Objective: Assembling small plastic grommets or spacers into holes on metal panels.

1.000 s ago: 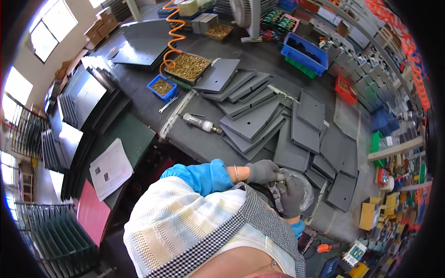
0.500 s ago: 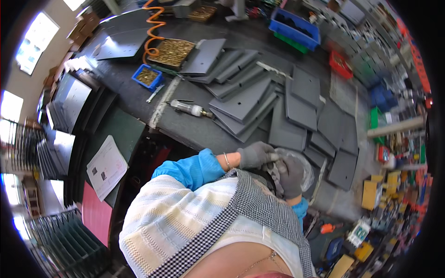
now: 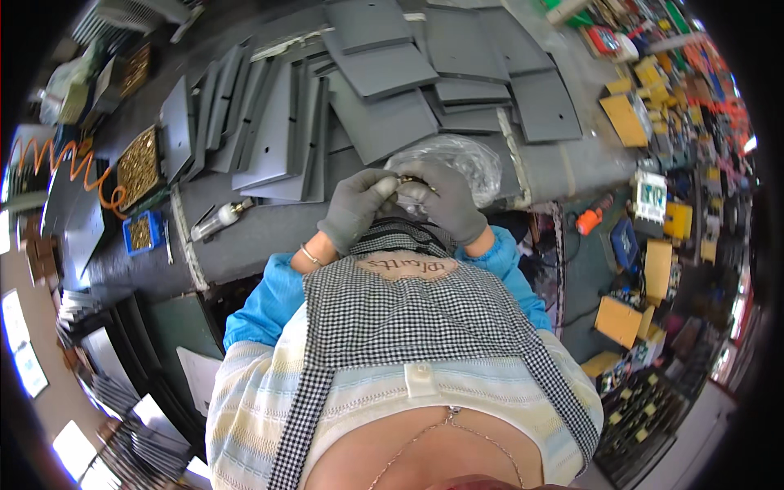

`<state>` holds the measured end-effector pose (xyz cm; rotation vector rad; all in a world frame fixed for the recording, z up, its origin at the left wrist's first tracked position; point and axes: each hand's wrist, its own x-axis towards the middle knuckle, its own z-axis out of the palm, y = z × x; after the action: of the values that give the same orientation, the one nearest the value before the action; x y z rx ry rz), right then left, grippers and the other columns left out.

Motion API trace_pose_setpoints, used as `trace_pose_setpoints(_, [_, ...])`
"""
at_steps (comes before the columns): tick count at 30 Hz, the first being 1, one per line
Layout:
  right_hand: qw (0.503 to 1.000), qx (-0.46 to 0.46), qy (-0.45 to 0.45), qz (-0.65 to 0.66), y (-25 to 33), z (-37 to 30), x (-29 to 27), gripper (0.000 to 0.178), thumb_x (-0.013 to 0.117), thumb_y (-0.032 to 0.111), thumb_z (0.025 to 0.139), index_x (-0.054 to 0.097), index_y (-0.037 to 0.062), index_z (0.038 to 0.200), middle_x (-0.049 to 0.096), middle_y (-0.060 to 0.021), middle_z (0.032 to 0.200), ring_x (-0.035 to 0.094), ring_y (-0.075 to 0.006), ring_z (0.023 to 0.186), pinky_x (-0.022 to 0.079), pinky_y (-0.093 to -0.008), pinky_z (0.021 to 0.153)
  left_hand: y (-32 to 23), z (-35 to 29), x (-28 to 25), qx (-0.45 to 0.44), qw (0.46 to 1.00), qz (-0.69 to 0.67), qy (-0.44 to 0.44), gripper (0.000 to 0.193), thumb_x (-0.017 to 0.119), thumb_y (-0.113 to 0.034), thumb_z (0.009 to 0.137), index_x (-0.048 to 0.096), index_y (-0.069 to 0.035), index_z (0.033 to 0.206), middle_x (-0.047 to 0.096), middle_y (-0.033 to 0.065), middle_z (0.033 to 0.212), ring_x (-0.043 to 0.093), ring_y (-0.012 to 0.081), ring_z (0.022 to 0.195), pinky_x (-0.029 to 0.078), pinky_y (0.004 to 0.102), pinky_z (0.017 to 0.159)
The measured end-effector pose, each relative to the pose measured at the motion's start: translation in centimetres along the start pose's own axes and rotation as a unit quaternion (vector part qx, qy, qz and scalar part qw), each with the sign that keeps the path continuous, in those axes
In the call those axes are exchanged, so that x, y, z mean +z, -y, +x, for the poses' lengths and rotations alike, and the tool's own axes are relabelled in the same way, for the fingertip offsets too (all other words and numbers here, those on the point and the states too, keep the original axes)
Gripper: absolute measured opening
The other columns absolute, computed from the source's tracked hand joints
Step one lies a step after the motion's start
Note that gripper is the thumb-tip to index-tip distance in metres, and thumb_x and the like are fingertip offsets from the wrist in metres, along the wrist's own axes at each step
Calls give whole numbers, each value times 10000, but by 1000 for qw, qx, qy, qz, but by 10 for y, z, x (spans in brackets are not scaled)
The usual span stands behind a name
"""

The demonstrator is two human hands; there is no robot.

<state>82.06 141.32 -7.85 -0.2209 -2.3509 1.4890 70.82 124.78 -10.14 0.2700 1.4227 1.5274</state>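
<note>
Grey work gloves cover both hands, which meet at the front edge of the bench. My left hand (image 3: 361, 204) is closed in a pinch, its fingertips touching a small brassy metal piece (image 3: 406, 179) too small to name. Beside it, my right hand (image 3: 445, 200) is closed on the same piece, with fingers curled toward the left. Just beyond the right hand lies a crumpled clear plastic bag (image 3: 478, 163); its contents cannot be made out. Overlapping grey flat panels (image 3: 384, 118) spread across the bench behind the hands.
A clear-bodied power screwdriver (image 3: 219, 219) lies left of the hands. Farther left are a blue bin of brass-coloured hardware (image 3: 142, 233), a tray of similar pieces (image 3: 139, 169) and an orange coiled hose (image 3: 77, 159). An orange-handled tool (image 3: 594, 216) and cardboard boxes (image 3: 618, 320) are at the right.
My view has swung to the right, so the bench appears farther left. Both hands remain together at the bench edge; the small metal piece now shows between the fingertips.
</note>
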Motion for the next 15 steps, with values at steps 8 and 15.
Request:
trace_pose_setpoints(8, [999,-10,-34,-10,-11,-27,4,242,751,101,855,704,68,1090,709,-93,978,698,-264,891,553,-347,789,7,12,-6,-203,971,-78,104,306,523,-352,1082,625,-68,1030,544,-40,741,426,39,573,344,163,464])
trace_pose_setpoints(15, [997,21,-74,-30,-19,-44,-8,242,733,124,887,695,35,1110,705,-122,967,698,-266,866,556,-349,773,-6,14,31,-147,985,23,93,354,529,-354,1077,661,-44,969,584,-22,753,457,52,580,396,181,532])
